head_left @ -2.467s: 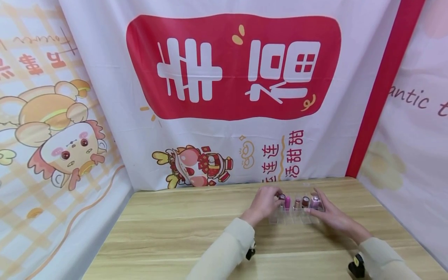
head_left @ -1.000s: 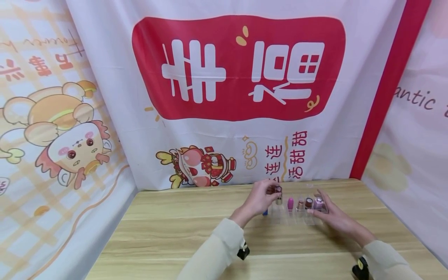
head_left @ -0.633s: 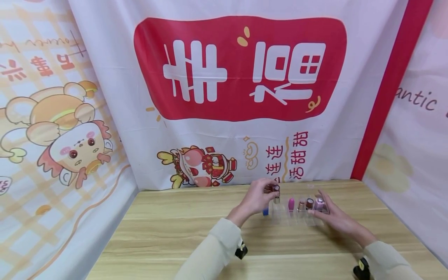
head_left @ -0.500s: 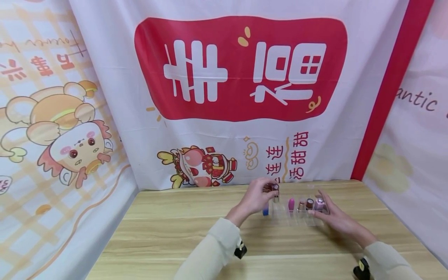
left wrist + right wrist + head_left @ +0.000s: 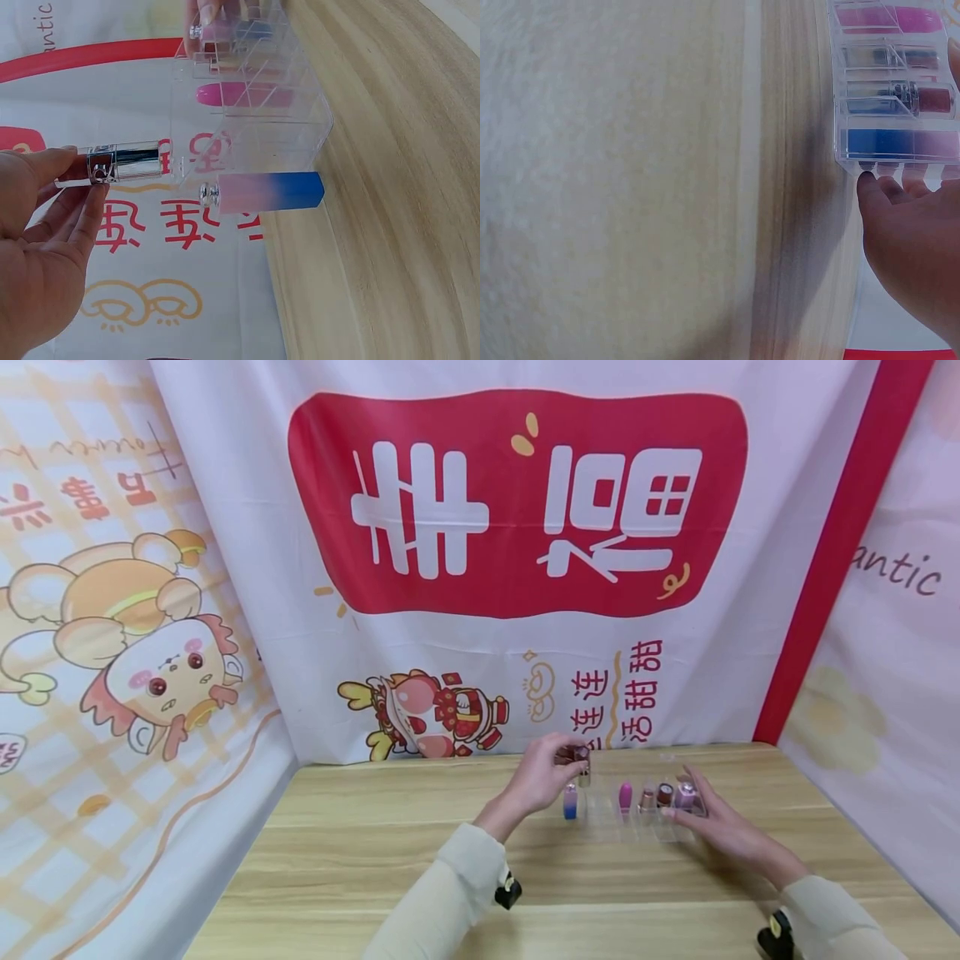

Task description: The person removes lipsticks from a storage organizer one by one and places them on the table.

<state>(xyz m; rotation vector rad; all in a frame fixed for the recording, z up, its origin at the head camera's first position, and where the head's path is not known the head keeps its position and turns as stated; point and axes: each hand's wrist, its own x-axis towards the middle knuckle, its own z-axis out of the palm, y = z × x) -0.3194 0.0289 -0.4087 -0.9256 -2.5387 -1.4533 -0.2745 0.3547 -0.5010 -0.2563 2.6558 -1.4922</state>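
My left hand (image 5: 528, 781) pinches a lipstick tube (image 5: 135, 163) with a silver body and dark red cap between thumb and fingers. It is held up off the table, just left of a clear lipstick organizer (image 5: 277, 142). Below that hand a pink-and-blue lipstick tube (image 5: 570, 803) stands upright on the table, beside the organizer's left end. The organizer still holds a bright pink lipstick (image 5: 626, 797), a silver-and-dark-red tube (image 5: 664, 795) and others towards the right. My right hand (image 5: 723, 831) grips the organizer's right end; some of its fingers show through the clear wall in the right wrist view.
The light wooden table (image 5: 390, 860) runs back to a white printed cloth (image 5: 510, 685) hanging right behind the organizer. Patterned cloths also hang at the left (image 5: 135, 635) and right sides.
My left hand has raised the silver-and-dark-red lipstick out of the organizer's left part and carried it leftward. The pink-and-blue tube has come into view below it. My right hand keeps its grip.
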